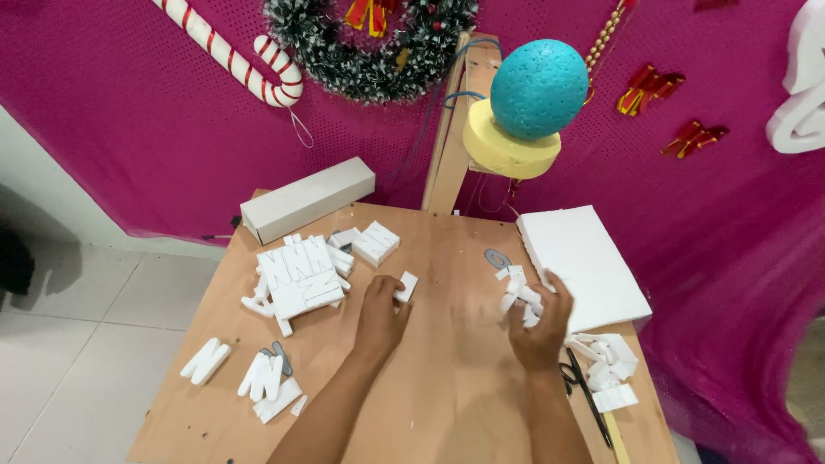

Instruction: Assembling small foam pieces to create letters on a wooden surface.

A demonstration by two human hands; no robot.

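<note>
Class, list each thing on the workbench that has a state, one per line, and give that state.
Left hand: grip shut on small foam piece.
Right hand: grip shut on foam scraps.
Foam slab: lying flat, uncut.
Marked foam sheet: flat, letters outlined.
Scissors: lying on table.

Plywood table (pixel 447 378) with foam letters (pixel 301 271)
</note>
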